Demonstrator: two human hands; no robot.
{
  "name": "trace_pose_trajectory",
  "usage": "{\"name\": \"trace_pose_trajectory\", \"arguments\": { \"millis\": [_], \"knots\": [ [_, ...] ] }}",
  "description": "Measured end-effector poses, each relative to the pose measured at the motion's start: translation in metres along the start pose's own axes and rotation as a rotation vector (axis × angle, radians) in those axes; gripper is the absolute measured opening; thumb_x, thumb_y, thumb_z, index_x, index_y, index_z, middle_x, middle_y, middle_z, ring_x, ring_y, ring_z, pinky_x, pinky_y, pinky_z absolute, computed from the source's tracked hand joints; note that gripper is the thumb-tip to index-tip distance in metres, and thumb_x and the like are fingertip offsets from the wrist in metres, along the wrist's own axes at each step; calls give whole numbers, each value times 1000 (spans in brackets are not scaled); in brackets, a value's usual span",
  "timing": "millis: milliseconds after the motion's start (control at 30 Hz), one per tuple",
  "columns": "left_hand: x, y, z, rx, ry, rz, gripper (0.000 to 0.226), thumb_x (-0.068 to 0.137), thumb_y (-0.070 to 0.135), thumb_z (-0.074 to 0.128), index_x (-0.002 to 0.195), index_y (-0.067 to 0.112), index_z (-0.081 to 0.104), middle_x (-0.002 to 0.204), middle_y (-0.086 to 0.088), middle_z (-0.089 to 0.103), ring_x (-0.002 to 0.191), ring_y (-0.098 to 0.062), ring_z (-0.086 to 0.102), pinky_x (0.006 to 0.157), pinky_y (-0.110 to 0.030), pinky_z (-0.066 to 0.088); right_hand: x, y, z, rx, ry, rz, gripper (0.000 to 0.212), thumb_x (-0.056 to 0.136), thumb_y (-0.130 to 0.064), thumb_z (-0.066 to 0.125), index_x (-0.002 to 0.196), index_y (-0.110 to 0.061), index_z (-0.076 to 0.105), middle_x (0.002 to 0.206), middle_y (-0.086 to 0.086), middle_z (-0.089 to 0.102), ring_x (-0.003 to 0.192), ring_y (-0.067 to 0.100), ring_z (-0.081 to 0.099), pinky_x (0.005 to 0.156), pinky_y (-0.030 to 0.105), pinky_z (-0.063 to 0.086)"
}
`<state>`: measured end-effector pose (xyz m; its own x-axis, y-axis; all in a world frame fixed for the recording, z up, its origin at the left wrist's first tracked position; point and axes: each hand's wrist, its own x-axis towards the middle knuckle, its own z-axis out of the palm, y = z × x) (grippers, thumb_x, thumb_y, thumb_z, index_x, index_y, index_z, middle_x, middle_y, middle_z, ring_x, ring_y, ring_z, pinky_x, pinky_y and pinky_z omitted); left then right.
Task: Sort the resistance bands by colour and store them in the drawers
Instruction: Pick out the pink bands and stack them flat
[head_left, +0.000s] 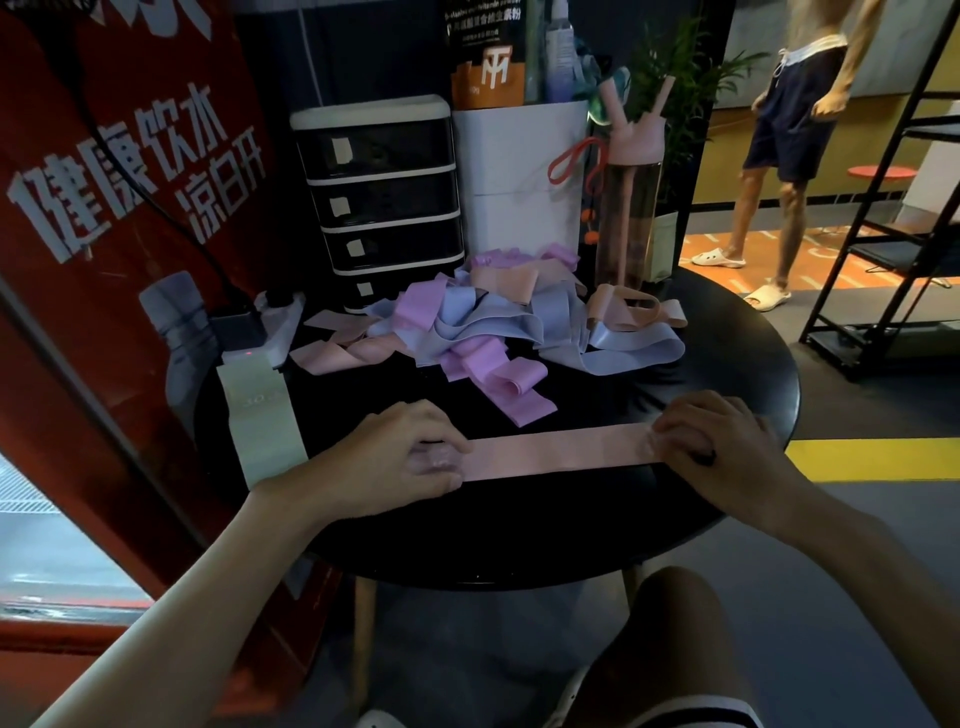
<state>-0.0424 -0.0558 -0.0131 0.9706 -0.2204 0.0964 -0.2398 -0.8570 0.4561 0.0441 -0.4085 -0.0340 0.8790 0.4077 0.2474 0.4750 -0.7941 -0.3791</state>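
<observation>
- Left hand (415, 452) and right hand (711, 441), fingers curled, each grip one end of a pink band (556, 451), which lies pulled out flat along the near side of the bench (519, 535).
- Behind it, a tangled pile (483, 322) of pink, lilac, peach and pale blue bands lies unsorted mid-bench.
- At the back, the drawer unit (384, 202) has every drawer closed; whether any holds bands cannot be told.
- By these signs the sorting has barely begun: one band is in hand, and nearly all remain to sort and store.
</observation>
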Motion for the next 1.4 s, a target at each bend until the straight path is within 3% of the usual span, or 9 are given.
{"name": "trace_pose_trajectory", "arguments": {
  "millis": [100, 233, 367, 500, 767, 933, 1100, 1200, 1400],
  "knots": [
    [19, 17, -11, 27, 89, 37, 32, 81, 59, 60, 106, 40, 68, 113, 26, 55, 113, 3, 51, 104, -45, 42, 17, -15, -5, -17, 62, -12, 32, 92, -47, 46, 110, -29, 65, 124, -7, 54, 122, 21, 42, 100, 47, 31],
    [73, 49, -30, 18, 215, 44, 11, 91, 32, 65, 98, 26, 71, 98, 15, 66, 95, -4, 62, 89, -40, 53, 69, -42, -2, 108, 43, -10, 33, 93, -37, 57, 125, -26, 57, 132, -2, 53, 124, 20, 47, 105, 52, 37],
    [133, 57, -37, 104, 261, 5, 12, 91, 28, 65, 95, 18, 70, 92, 8, 66, 86, -14, 63, 81, -36, 55, 99, -52, 17, 12, 8, -3, 53, 94, -42, 55, 143, -27, 39, 151, 2, 37, 139, 26, 31, 108, 50, 28],
    [180, 42, -33, 241, 208, -12, 14, 91, 23, 56, 100, 17, 66, 110, -4, 64, 104, -26, 57, 83, -36, 49, 104, -44, 33, -98, -57, -68, 61, 96, -49, 48, 150, -36, 24, 158, -1, 24, 143, 25, 23, 110, 49, 24],
    [232, 27, -19, 449, 150, -144, 45, 100, 33, 43, 145, 38, 46, 141, -19, 43, 133, -40, 36, 104, -47, 35, 106, -37, 51, -134, 2, -109, 49, 95, -51, 41, 143, -45, 31, 151, -12, 35, 138, 19, 31, 105, 46, 26],
    [247, 23, -18, 450, 102, -219, 46, 97, 34, 43, 142, 42, 49, 144, -16, 45, 132, -44, 38, 106, -50, 34, 104, -39, 49, -121, 22, -103, 51, 94, -49, 44, 144, -42, 32, 151, -11, 36, 138, 18, 30, 106, 45, 24],
    [243, 22, -20, 428, 104, -266, 55, 76, 41, 37, 116, 17, 66, 119, -10, 65, 112, -37, 57, 84, -42, 41, 104, -40, 48, -118, 16, -96, 53, 94, -48, 44, 145, -38, 33, 151, -10, 35, 139, 18, 30, 107, 45, 23],
    [238, 25, -21, 340, 256, -218, 29, 86, 27, 47, 100, 9, 64, 116, -13, 64, 109, -38, 57, 83, -41, 41, 104, -40, 48, -122, 13, -89, 53, 94, -49, 43, 145, -37, 33, 151, -10, 35, 139, 18, 30, 107, 44, 23],
    [210, 40, -47, 199, 639, -5, 24, 88, 22, 54, 91, 7, 72, 92, -7, 68, 87, -30, 64, 79, -45, 52, 104, -42, 42, -63, -28, -67, 49, 95, -49, 44, 142, -40, 36, 149, -9, 37, 137, 19, 34, 107, 45, 24]
  ]
}}
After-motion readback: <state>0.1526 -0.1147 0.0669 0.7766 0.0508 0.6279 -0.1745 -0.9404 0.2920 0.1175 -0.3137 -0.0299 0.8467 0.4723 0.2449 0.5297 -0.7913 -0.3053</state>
